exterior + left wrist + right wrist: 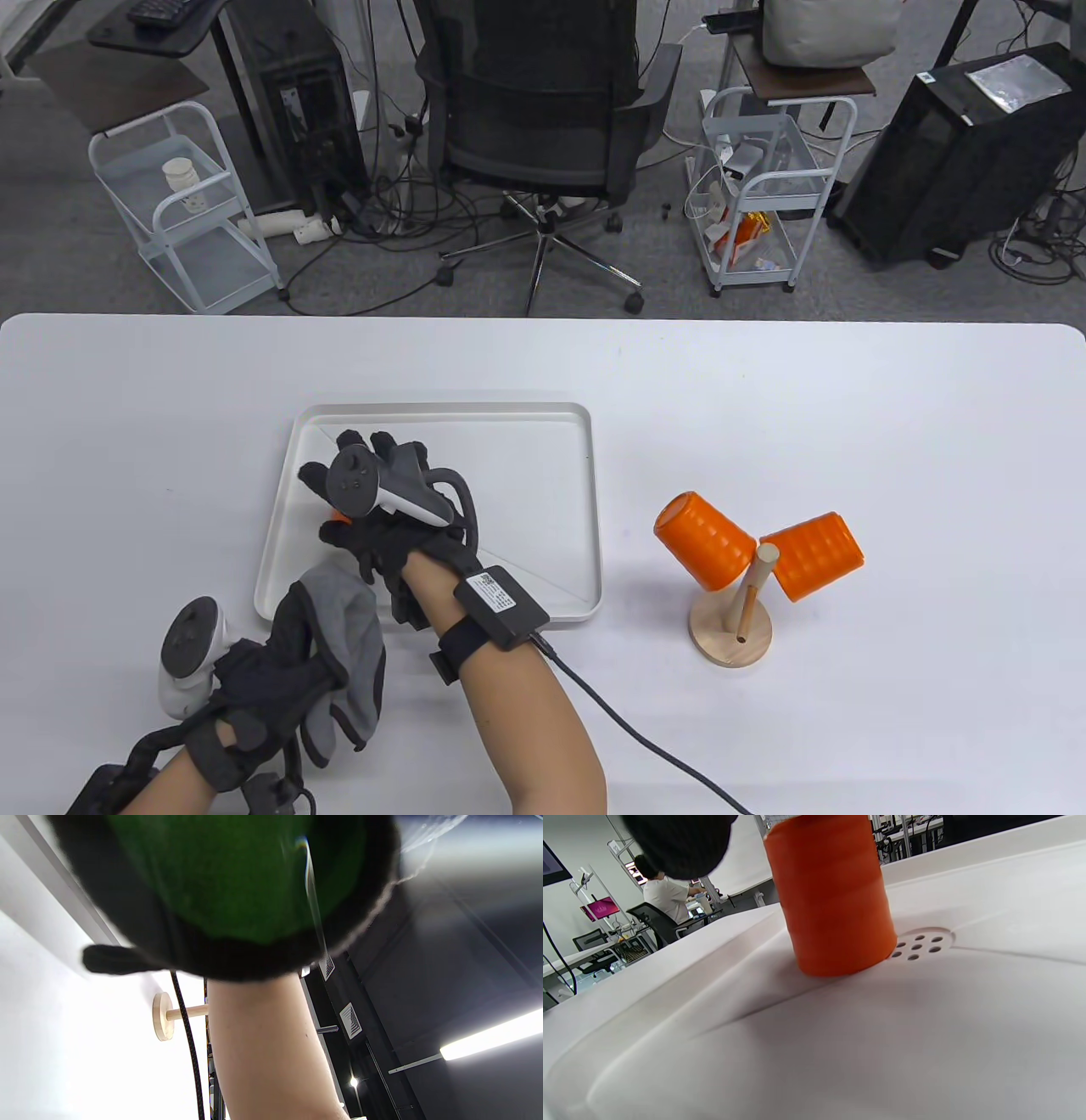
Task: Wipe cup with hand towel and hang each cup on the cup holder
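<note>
An orange ribbed cup (pixel 835 899) stands in the white tray (pixel 526 475), beside the drain holes (pixel 918 944). My right hand (pixel 339 501) reaches across into the tray and curls round this cup; from above only an orange sliver (pixel 339 515) shows under the fingers. My left hand (pixel 280 671) grips a grey hand towel (pixel 348 628) near the table's front left, just below the tray's front edge. Two more orange cups (pixel 704 541) (pixel 816 556) hang tilted on the wooden cup holder (pixel 731 632) to the right. The left wrist view is mostly blocked by dark blurred cloth.
The cable (pixel 645 747) from my right wrist runs to the front edge. The holder's round base (pixel 163 1022) shows past my right forearm in the left wrist view. An office chair (pixel 543 110) and carts (pixel 182 204) stand beyond the table's far edge.
</note>
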A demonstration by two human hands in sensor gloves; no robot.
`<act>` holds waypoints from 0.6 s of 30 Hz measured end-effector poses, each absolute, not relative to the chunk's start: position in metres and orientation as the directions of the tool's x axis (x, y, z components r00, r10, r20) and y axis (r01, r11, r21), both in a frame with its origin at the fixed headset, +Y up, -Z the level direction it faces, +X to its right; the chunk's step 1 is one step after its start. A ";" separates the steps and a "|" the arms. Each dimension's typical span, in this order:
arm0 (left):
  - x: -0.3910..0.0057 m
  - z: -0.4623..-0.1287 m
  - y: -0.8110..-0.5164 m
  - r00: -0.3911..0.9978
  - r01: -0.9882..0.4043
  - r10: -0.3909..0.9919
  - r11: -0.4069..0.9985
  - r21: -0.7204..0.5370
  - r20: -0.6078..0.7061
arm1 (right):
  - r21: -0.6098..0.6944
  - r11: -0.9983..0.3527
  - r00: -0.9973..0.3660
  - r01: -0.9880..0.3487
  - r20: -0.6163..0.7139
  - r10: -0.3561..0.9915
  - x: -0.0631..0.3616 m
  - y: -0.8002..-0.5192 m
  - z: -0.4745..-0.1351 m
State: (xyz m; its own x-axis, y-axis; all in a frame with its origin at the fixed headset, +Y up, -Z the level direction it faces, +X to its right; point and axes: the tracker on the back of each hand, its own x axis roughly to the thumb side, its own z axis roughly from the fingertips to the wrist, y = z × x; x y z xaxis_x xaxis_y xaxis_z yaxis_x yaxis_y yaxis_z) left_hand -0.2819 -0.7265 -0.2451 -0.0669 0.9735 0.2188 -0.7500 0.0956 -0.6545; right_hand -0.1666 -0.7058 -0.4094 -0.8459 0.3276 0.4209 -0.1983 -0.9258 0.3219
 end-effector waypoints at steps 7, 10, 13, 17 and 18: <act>-0.282 -0.245 -0.727 -0.064 -0.749 0.975 0.093 -0.656 0.211 | 0.258 -0.953 -0.872 -0.156 0.417 0.256 -0.170 -0.716 -0.410; -0.282 -0.245 -0.727 -0.061 -0.748 0.976 0.094 -0.657 0.210 | 0.201 -0.970 -0.886 -0.139 0.411 0.212 -0.171 -0.715 -0.410; -0.283 -0.246 -0.727 -0.062 -0.749 0.976 0.093 -0.656 0.209 | 0.122 -0.983 -0.899 -0.134 0.402 0.172 -0.169 -0.713 -0.409; -0.283 -0.246 -0.726 -0.064 -0.752 0.975 0.093 -0.653 0.212 | 0.093 -0.974 -0.897 -0.204 0.381 0.225 -0.157 -0.707 -0.409; -0.283 -0.246 -0.726 -0.064 -0.752 0.975 0.093 -0.653 0.213 | 0.083 -0.971 -0.893 -0.225 0.381 0.239 -0.154 -0.705 -0.408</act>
